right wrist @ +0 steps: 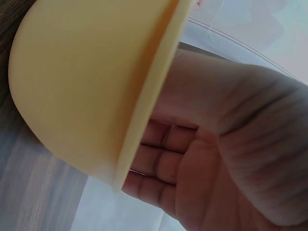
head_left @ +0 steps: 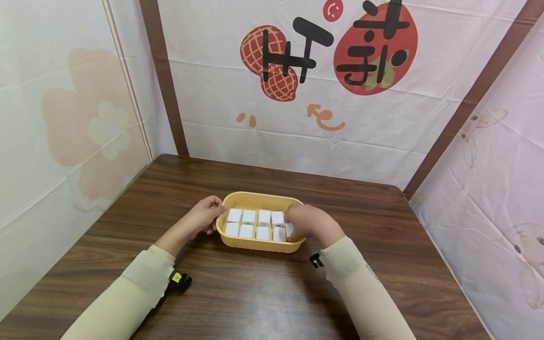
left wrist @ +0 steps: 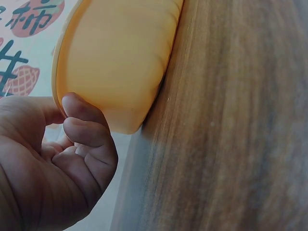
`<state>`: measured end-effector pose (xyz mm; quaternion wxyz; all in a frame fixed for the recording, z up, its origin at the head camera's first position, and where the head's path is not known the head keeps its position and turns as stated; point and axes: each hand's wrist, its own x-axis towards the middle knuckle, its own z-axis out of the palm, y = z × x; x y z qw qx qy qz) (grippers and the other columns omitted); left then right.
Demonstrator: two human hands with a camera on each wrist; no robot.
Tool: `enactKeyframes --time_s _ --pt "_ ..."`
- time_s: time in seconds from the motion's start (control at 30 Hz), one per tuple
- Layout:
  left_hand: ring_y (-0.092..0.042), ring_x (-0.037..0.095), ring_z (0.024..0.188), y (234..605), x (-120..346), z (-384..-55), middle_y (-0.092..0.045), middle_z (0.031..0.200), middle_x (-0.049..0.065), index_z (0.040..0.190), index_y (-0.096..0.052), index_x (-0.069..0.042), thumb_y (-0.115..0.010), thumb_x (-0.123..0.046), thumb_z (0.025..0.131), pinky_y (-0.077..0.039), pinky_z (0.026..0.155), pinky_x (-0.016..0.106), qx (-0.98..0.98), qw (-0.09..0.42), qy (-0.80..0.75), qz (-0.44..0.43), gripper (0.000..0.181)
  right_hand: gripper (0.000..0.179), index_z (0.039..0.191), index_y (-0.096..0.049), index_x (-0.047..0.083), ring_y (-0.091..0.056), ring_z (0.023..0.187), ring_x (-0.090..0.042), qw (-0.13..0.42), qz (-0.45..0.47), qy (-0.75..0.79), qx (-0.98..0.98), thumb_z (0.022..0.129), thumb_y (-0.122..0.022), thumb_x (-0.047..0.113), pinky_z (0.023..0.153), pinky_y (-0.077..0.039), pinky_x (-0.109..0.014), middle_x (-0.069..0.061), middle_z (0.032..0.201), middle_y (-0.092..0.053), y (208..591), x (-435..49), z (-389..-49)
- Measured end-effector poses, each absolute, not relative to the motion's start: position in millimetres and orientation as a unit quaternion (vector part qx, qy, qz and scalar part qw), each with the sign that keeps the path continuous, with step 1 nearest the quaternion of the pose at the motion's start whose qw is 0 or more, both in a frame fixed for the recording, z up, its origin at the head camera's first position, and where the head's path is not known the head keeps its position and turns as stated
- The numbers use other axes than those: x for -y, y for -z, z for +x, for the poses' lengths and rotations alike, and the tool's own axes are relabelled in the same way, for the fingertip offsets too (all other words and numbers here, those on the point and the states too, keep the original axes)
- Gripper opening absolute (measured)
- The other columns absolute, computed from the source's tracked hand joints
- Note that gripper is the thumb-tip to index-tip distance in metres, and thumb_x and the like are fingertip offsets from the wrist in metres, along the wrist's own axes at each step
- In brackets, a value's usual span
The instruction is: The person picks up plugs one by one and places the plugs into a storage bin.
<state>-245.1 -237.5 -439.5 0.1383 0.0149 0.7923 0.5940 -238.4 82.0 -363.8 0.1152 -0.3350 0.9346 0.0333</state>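
Note:
A yellow plastic basket (head_left: 263, 244) stands on the table, holding two rows of white charger plugs (head_left: 248, 216). My left hand (head_left: 205, 215) pinches the basket's left rim between thumb and curled fingers; the left wrist view shows this hand (left wrist: 62, 154) at the outer wall (left wrist: 115, 53). Over the right end, my right hand (head_left: 312, 223) reaches down inside and pinches a white charger plug (head_left: 290, 230) there. From the right wrist, the basket's end wall (right wrist: 82, 82) hides the fingertips of that hand (right wrist: 207, 144) and the plug.
The brown wooden table (head_left: 255, 293) extends around the basket on every side. Behind it hangs a white printed cloth (head_left: 212, 94), with more cloth along the left and right sides. Black straps (head_left: 180, 281) with cameras sit at the wrists.

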Motion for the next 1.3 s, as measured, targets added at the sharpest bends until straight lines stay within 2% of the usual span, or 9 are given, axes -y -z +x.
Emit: enactKeyframes --time_s 0.43,0.87,1.3 --pt "-0.051 0.015 0.052 439.0 237.1 -245.5 -0.049 0.068 0.003 0.111 -0.045 -0.004 -0.054 -0.027 0.108 -0.044 0.046 0.027 -0.792 0.14 -0.594 0.01 0.025 0.012 0.088 -0.07 0.011 -0.045 0.075 -0.016 0.107 -0.344 -0.06 -0.931 0.083 -0.08 0.015 0.069 -0.044 -0.032 0.001 0.089 -0.057 369.7 -80.0 -238.7" --pt "-0.05 0.016 0.052 438.7 237.0 -245.6 -0.049 0.069 0.003 0.111 -0.045 -0.004 -0.054 -0.027 0.108 -0.043 0.045 0.027 -0.792 0.141 -0.594 0.008 0.024 0.005 0.09 -0.071 0.01 -0.043 0.075 -0.014 0.116 -0.348 -0.05 -0.929 0.086 -0.075 0.01 0.069 -0.041 -0.03 0.001 0.084 -0.054 374.7 -78.1 -238.1" --pt "-0.051 0.016 0.052 439.5 236.6 -245.7 -0.049 0.069 0.004 0.112 -0.045 -0.004 -0.053 -0.027 0.108 -0.043 0.046 0.027 -0.794 0.142 -0.591 0.007 0.024 0.009 0.099 -0.074 0.01 -0.048 0.079 -0.014 0.122 -0.355 -0.043 -0.926 0.09 -0.073 0.01 0.074 -0.046 -0.03 0.0 0.092 -0.061 376.1 -78.0 -236.9"
